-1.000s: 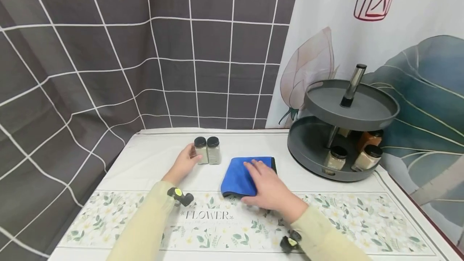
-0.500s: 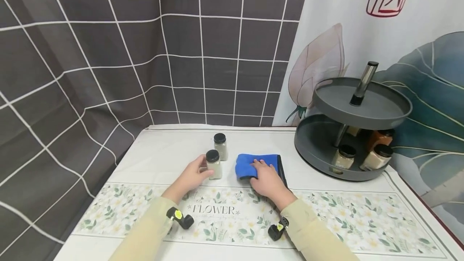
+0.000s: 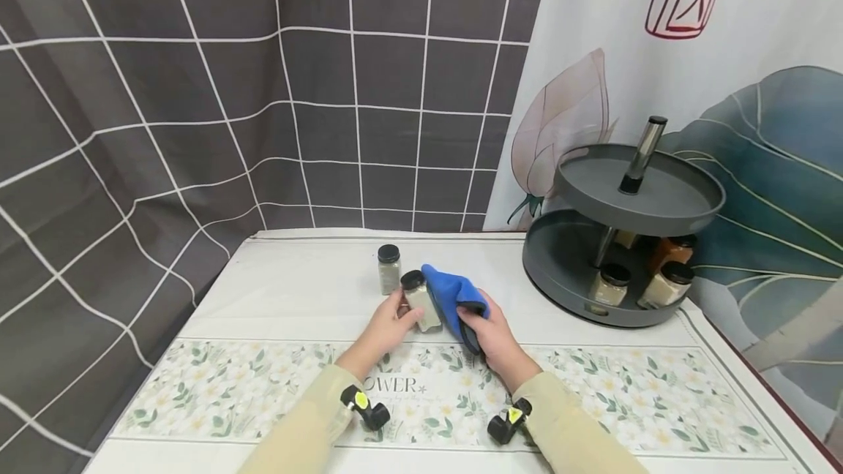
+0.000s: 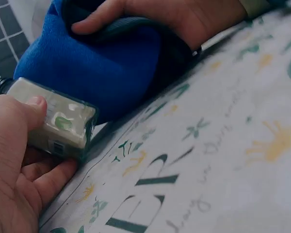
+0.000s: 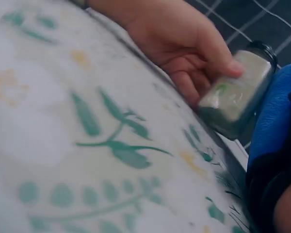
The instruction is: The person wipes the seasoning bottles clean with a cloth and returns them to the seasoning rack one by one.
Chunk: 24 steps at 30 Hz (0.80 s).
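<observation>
While the spice jar [image 3: 421, 306] is being gripped, tilted, by the left hand [image 3: 388, 328], the blue cloth [image 3: 454, 297] is being pressed against its right side, clutched by the right hand [image 3: 490, 339]. A second jar [image 3: 388, 268] is standing just behind it.

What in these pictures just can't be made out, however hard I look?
- The label on the jar the left hand holds: too small in the head view, blurred in both wrist views.
- The jar's far side: covered by the blue cloth gripped in the right hand.
- Jars at the back of the rack's lower tray: hidden by the upper tray in the head view.
- Right hand's fingers: partly sunk in cloth; in the right wrist view cut off by the edge.
</observation>
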Each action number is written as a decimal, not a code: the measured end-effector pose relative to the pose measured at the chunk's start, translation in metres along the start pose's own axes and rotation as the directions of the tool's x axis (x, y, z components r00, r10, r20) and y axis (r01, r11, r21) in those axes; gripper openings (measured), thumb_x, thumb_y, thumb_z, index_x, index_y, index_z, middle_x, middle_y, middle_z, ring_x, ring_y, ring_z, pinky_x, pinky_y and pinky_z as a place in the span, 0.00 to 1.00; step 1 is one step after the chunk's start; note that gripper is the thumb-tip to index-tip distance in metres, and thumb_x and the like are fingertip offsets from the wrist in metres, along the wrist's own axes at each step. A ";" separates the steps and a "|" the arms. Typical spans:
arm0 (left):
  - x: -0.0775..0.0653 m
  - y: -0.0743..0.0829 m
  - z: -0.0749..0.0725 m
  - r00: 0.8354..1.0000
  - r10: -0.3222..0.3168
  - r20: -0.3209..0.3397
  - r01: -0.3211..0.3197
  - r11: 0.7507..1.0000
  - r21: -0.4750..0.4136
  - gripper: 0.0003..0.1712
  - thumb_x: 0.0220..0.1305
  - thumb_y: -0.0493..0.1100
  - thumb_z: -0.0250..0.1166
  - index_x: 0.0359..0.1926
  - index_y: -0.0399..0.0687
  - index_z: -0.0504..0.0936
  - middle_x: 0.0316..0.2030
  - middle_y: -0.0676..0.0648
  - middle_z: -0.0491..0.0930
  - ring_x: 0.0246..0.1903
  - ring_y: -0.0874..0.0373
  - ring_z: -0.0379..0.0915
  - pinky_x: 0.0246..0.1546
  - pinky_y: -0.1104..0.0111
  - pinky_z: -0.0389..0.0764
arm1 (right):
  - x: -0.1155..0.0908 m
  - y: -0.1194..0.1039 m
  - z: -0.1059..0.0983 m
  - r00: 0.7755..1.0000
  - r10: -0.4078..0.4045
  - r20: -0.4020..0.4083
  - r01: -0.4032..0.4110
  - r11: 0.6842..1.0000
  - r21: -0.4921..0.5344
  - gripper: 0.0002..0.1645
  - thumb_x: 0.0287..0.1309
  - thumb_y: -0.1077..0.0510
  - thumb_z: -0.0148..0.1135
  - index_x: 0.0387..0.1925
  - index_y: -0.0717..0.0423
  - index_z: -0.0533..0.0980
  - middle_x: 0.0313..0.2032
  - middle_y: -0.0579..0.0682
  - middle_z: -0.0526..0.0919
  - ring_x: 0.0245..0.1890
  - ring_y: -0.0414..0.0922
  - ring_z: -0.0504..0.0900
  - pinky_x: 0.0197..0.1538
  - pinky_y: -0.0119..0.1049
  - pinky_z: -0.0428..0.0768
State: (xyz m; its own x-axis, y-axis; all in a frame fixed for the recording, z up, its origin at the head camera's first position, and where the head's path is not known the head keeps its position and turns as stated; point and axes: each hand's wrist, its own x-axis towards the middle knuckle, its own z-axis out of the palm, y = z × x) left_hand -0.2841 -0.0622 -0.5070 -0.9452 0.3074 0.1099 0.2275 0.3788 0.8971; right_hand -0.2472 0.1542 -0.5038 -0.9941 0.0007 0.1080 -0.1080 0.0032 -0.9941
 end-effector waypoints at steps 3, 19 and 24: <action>0.000 -0.004 0.002 0.999 -0.037 0.005 0.037 0.989 -0.145 0.31 0.74 0.46 0.59 0.71 0.36 0.64 0.60 0.35 0.78 0.58 0.44 0.77 0.60 0.58 0.78 | -0.002 0.001 0.006 0.993 -0.086 0.083 0.093 0.992 -0.084 0.21 0.63 0.67 0.63 0.57 0.58 0.73 0.59 0.58 0.75 0.60 0.52 0.71 0.68 0.53 0.64; -0.008 0.005 0.002 0.995 0.094 -0.041 -0.098 0.988 -0.117 0.29 0.69 0.40 0.65 0.67 0.37 0.70 0.49 0.39 0.82 0.47 0.48 0.82 0.51 0.63 0.83 | -0.004 0.000 0.011 0.984 -0.137 0.114 0.162 0.953 -0.257 0.37 0.57 0.67 0.70 0.67 0.52 0.69 0.64 0.60 0.74 0.66 0.62 0.70 0.69 0.65 0.63; -0.006 0.002 0.002 0.991 0.115 -0.068 -0.113 0.993 0.035 0.28 0.68 0.42 0.67 0.65 0.42 0.72 0.48 0.43 0.81 0.48 0.51 0.80 0.53 0.62 0.82 | -0.006 0.002 0.011 0.977 -0.205 0.063 0.214 0.933 -0.290 0.28 0.65 0.67 0.61 0.66 0.56 0.73 0.62 0.59 0.78 0.67 0.60 0.71 0.71 0.60 0.63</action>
State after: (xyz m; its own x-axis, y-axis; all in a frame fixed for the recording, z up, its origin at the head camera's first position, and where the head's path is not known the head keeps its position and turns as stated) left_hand -0.2770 -0.0618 -0.5063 -0.9264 0.2890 0.2413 0.3409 0.3719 0.8634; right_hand -0.2418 0.1434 -0.5064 -0.9491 -0.0631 0.3087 -0.3133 0.2936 -0.9031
